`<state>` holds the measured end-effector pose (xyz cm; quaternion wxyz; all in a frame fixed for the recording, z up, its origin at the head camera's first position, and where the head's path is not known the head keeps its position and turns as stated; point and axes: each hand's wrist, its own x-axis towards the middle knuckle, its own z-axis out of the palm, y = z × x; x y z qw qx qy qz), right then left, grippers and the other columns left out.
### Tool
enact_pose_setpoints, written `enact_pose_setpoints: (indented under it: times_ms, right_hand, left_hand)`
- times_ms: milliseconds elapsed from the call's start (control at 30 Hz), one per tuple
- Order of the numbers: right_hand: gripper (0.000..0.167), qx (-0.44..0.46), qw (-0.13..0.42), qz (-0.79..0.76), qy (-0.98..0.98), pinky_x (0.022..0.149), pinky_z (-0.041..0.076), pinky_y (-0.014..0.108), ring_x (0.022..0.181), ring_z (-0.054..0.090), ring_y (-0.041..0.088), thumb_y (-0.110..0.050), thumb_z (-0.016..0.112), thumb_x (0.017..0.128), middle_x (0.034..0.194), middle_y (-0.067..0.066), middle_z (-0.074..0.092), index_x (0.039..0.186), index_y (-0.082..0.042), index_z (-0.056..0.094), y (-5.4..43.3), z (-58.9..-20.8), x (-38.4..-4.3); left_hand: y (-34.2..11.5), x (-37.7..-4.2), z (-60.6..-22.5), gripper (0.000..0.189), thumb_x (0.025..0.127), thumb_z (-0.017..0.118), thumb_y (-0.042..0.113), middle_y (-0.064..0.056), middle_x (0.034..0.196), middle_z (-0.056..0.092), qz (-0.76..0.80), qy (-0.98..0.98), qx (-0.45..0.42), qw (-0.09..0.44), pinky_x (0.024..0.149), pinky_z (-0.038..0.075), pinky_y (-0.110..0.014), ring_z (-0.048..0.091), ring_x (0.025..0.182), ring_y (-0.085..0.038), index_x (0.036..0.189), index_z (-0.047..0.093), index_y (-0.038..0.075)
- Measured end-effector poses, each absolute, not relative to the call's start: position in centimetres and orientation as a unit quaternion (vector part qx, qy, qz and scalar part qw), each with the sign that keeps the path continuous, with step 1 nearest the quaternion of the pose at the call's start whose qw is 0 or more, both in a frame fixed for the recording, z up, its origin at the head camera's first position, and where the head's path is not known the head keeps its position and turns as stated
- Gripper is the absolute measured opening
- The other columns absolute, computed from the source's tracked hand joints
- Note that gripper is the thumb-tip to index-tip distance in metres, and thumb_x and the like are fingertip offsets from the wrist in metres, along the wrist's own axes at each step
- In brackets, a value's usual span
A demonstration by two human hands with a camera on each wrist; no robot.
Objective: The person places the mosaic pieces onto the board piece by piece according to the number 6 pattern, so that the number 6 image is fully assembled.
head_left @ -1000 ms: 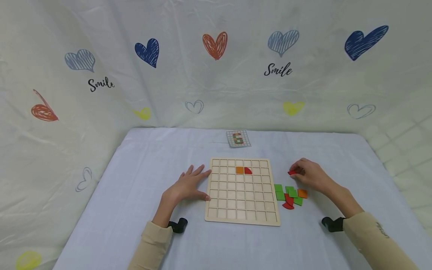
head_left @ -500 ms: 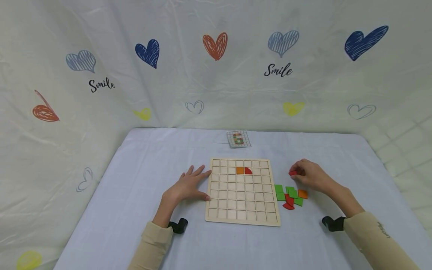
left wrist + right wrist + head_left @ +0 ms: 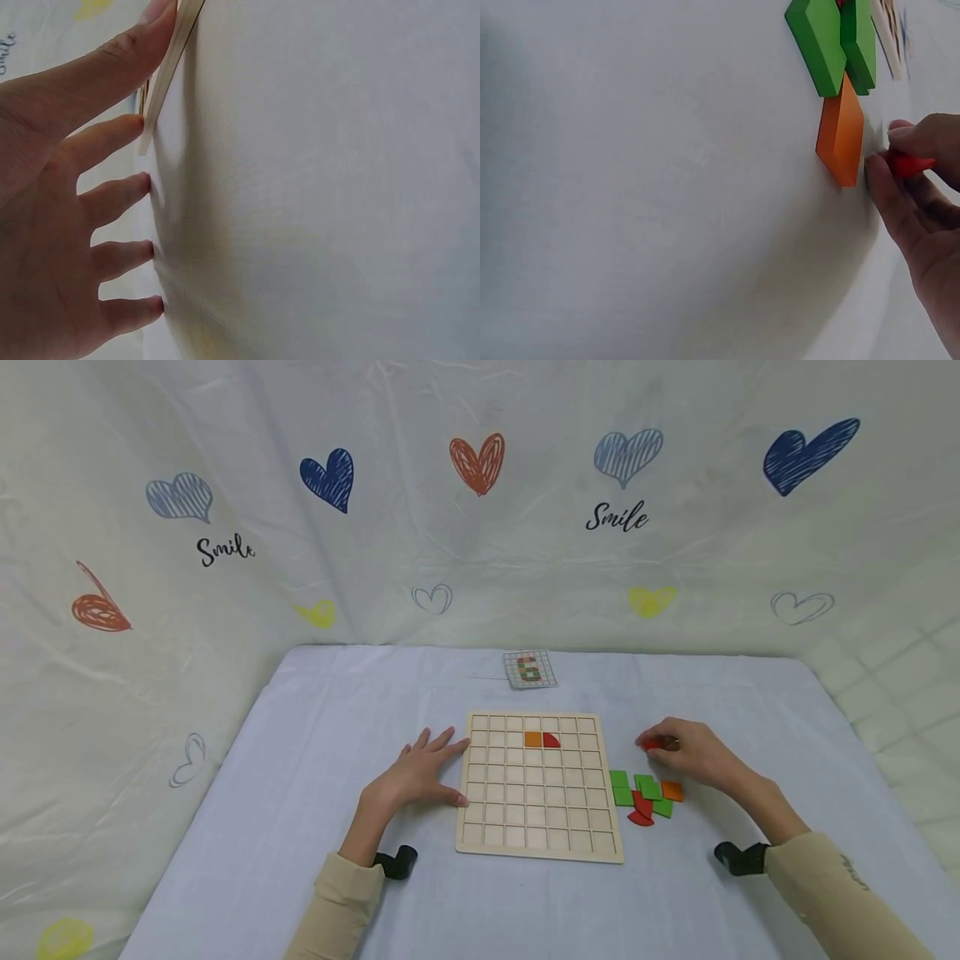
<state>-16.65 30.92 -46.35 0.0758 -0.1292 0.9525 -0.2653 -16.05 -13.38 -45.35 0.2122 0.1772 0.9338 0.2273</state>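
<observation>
In the head view a wooden grid board lies on the table, with an orange square tile and a red quarter-circle tile side by side in one of its upper rows. My left hand is spread at the board's left edge; its thumb and index fingertip touch the rim. To the right of the board, my right hand pinches a small red tile between thumb and fingers, low over the cloth. Most of that tile is hidden by the fingers, so its full outline cannot be told.
Beside the board's right edge lie several green tiles, some overlapping, with red curved tiles and an orange tile. A small card with a coloured grid pattern lies behind the board. A white sheet with printed hearts hangs behind the table.
The right hand has shifted its fingers around the red tile, which now shows less in the head view. My left hand and the board have stayed in place.
</observation>
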Motion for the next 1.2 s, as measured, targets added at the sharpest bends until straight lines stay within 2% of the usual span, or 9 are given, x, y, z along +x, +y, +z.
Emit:
enact_pose_setpoints:
  times_ms: [167, 433, 700, 933, 1200]
  right_hand:
    - [0.021, -0.107, 0.08, -0.282, 0.95, 0.088, 0.06, 0.048, 0.095, 0.064, 0.026, -0.008, 0.072, 0.093, 0.111, 0.013, 0.072, 0.113, -0.004, 0.075, 30.4, -46.2, -16.8]
    - [0.018, -0.104, 0.074, -0.299, 0.946, 0.078, 0.056, 0.028, 0.091, 0.064, 0.022, -0.011, 0.074, 0.093, 0.106, 0.009, 0.074, 0.11, -0.006, 0.076, 29.3, -45.9, -17.4]
    - [0.017, -0.113, 0.071, -0.325, 0.936, 0.085, 0.059, 0.032, 0.093, 0.067, 0.022, -0.01, 0.074, 0.094, 0.102, 0.006, 0.075, 0.11, -0.006, 0.076, 28.1, -45.7, -17.9]
    - [0.019, -0.127, 0.074, -0.337, 0.93, 0.08, 0.054, 0.017, 0.092, 0.066, 0.02, -0.013, 0.075, 0.094, 0.102, 0.005, 0.075, 0.111, -0.007, 0.076, 26.8, -45.8, -18.5]
    - [0.017, -0.128, 0.074, -0.341, 0.929, 0.083, 0.056, 0.022, 0.094, 0.068, 0.021, -0.015, 0.076, 0.093, 0.102, 0.005, 0.075, 0.109, -0.008, 0.077, 25.2, -45.7, -19.1]
  left_hand:
    - [-13.5, -16.0, -45.3, 0.096, 0.079, 0.088, 0.042, -0.009, 0.172, 0.021, 0.229, 0.933, 0.176, 0.214, 0.125, 0.011, -0.067, 0.006, 0.159, -0.044, 0.16, 0.039, 0.024]
    - [-13.6, -16.1, -45.4, 0.097, 0.079, 0.088, 0.042, -0.008, 0.172, 0.021, 0.226, 0.935, 0.172, 0.214, 0.125, 0.011, -0.066, 0.006, 0.159, -0.044, 0.161, 0.038, 0.025]
    - [-13.6, -16.2, -45.7, 0.097, 0.079, 0.088, 0.042, -0.008, 0.172, 0.021, 0.23, 0.934, 0.174, 0.214, 0.125, 0.01, -0.066, 0.005, 0.159, -0.044, 0.161, 0.038, 0.024]
    - [-13.5, -16.2, -45.7, 0.097, 0.08, 0.088, 0.043, -0.006, 0.172, 0.02, 0.225, 0.934, 0.172, 0.216, 0.126, 0.009, -0.064, 0.004, 0.16, -0.042, 0.161, 0.038, 0.026]
    - [-13.5, -16.2, -45.6, 0.097, 0.08, 0.088, 0.042, -0.007, 0.172, 0.021, 0.225, 0.934, 0.175, 0.216, 0.126, 0.01, -0.065, 0.004, 0.16, -0.042, 0.161, 0.038, 0.026]
